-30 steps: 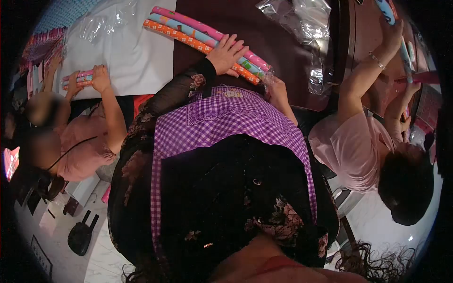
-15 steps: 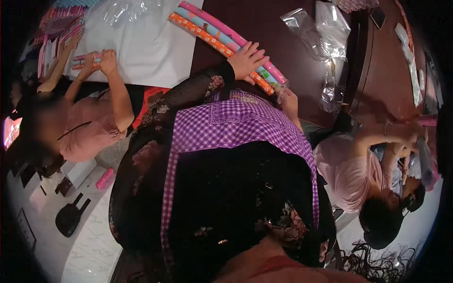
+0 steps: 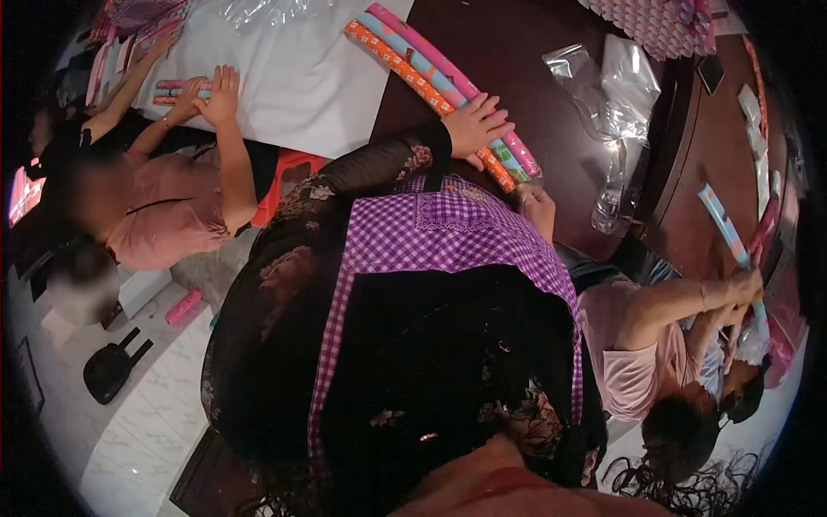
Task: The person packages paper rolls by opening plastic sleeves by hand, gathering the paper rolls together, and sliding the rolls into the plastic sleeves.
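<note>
Three patterned rolls lie side by side on the dark table: a pink roll [image 3: 457, 76], a light blue roll [image 3: 424, 66] and an orange roll [image 3: 394, 62]. Clear film shows around their near end. My left hand [image 3: 475, 127] rests across the rolls with its fingers spread. At the near end, my right hand [image 3: 538, 212] has its fingers closed on the clear film [image 3: 527, 184], close to the purple checked apron [image 3: 457, 233].
Clear plastic bags [image 3: 627, 86] lie right of the rolls. On the left, a co-worker's hands press small rolls on a white cloth [image 3: 301, 77]. At right, another co-worker holds a blue roll [image 3: 724, 226]. A phone [image 3: 710, 75] lies at the upper right.
The view has shifted, so the rolls and both my hands appear farther right and lower. My hands keep their places on the rolls. The right co-worker's arms and blue roll have moved lower.
</note>
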Motion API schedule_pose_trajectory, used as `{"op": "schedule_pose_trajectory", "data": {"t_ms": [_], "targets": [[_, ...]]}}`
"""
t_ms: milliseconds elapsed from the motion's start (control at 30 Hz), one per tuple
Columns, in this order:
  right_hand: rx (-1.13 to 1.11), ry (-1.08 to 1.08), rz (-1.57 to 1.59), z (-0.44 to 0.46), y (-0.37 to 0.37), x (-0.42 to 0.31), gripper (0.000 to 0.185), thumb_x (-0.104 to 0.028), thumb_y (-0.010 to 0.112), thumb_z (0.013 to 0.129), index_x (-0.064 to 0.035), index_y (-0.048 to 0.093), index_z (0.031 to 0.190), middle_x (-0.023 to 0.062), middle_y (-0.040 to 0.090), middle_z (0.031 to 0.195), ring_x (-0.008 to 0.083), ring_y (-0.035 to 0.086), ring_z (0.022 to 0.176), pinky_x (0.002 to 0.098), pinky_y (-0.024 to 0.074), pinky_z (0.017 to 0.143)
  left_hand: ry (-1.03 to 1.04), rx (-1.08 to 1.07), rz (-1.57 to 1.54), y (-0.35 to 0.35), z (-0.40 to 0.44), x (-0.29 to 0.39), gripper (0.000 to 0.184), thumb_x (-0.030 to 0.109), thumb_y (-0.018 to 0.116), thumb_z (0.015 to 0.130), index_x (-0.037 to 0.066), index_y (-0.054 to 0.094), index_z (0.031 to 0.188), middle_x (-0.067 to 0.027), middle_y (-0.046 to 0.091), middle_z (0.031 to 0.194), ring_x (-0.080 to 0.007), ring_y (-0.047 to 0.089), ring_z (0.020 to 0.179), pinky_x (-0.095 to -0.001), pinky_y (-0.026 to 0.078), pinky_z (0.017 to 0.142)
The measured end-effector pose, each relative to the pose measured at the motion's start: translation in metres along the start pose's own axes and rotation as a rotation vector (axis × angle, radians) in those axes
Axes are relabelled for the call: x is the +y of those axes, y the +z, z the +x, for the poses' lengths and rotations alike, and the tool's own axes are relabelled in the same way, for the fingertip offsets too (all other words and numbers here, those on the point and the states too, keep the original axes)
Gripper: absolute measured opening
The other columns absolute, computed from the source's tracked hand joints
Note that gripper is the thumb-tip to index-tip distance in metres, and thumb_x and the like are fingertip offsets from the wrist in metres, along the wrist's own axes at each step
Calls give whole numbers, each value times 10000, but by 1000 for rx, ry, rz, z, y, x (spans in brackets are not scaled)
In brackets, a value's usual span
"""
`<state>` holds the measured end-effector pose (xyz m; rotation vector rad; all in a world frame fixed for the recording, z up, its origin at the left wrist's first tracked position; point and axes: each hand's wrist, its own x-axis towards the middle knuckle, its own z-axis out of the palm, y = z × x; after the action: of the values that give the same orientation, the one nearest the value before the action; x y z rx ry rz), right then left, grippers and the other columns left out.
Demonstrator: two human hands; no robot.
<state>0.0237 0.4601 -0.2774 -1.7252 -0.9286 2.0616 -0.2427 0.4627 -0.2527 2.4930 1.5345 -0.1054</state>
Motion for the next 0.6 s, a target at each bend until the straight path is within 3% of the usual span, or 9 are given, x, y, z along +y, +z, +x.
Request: {"op": "schedule_pose_trajectory", "data": {"t_ms": [167, 267, 333, 400, 433, 467, 533, 600], "targets": [[-121, -39, -144, -31, 3, -11, 301, -216, 554, 968, 33, 628, 1120, -22, 576, 796, 47, 468, 668, 196, 376, 613, 5, -1, -2, -2, -7, 3, 1102, 678, 673, 642, 76, 254, 1465, -172, 321, 1460, -434, 204, 1373, -559, 130, 1136], [-409, 20, -299, -26, -27, -19, 418, -322, 501, 991, 26, 596, 1201, -55, 565, 772, 28, 468, 664, 184, 386, 613, 21, 20, -12, 4, -7, 1, 1089, 659, 684, 653, 75, 251, 1464, -173, 327, 1450, -432, 195, 1376, -562, 129, 1136], [-394, -17, -170, -9, -43, -1, 353, -294, 609, 938, -9, 652, 1141, -34, 584, 731, 52, 474, 606, 227, 392, 549, 27, 39, -37, 0, -8, 1, 1077, 625, 703, 665, 68, 244, 1465, -179, 323, 1447, -432, 189, 1379, -564, 133, 1134], [-481, -98, -495, -23, -35, -30, 313, -270, 638, 916, -9, 676, 1084, 13, 655, 803, 103, 566, 694, 272, 469, 627, 15, 16, -50, 1, -7, 1, 1069, 613, 705, 676, 70, 237, 1468, -182, 299, 1459, -428, 178, 1384, -567, 134, 1135], [-431, -24, -535, -18, -39, -25, 267, -227, 670, 891, -13, 689, 1049, 50, 692, 896, 139, 610, 802, 309, 504, 722, 33, 12, -56, 1, -7, 3, 1069, 613, 705, 676, 70, 237, 1468, -182, 299, 1459, -428, 178, 1384, -567, 134, 1135], [-421, -19, -527, -11, -42, -12, 267, -227, 670, 891, -13, 689, 1049, 50, 692, 896, 139, 610, 802, 309, 504, 722, 24, 2, -43, 0, -7, 3, 1069, 619, 699, 676, 71, 236, 1469, -183, 292, 1463, -426, 173, 1386, -567, 132, 1135], [-369, -380, -617, -6, -37, 0, 229, -141, 628, 907, -20, 668, 1097, 18, 638, 783, 73, 560, 708, 223, 467, 636, 10, -11, -27, -2, -6, 2, 1071, 638, 680, 685, 75, 225, 1473, -184, 278, 1472, -422, 162, 1391, -568, 125, 1139], [-352, -341, -641, -14, -32, -5, 266, -113, 626, 902, -11, 647, 1147, 20, 643, 814, 81, 569, 721, 221, 466, 652, 8, -26, -25, -2, -5, 1, 1073, 646, 674, 687, 77, 220, 1474, -183, 277, 1473, -421, 164, 1390, -568, 125, 1140]]}}
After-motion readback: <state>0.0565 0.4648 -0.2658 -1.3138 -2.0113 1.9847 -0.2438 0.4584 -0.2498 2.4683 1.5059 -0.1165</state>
